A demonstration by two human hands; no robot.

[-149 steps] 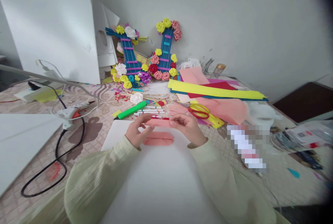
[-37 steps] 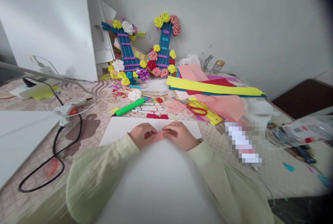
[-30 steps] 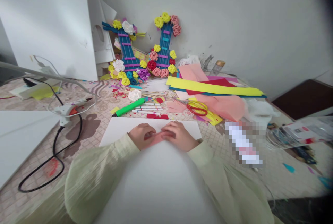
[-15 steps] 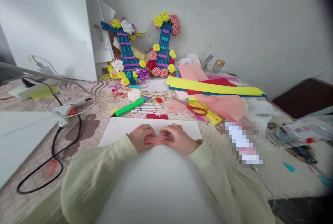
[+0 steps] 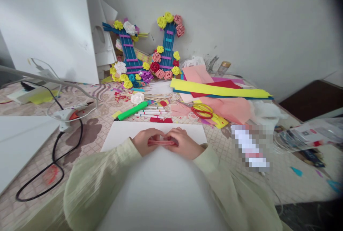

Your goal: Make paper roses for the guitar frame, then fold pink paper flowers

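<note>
Between my hands is a narrow folded strip of pink paper, its layers stacked and seen edge-on. My left hand is closed on its left end, thumb and fingers pinching it. The right end is pinched by my right hand. Both hands are over a white board at the near side of the table. Just beyond the board lie a green roll, several white marker pens and red paper scraps.
A hot glue gun with a looping black cable lies left. Scissors rest among pink, yellow and red paper sheets to the right. Two flower-trimmed blue paper guitars lean at the back. A pixelated item lies right.
The pink paper now shows as a thinner, flatter stack of edges between my fingers. Both hands stay in nearly the same place, and the view has shifted slightly.
</note>
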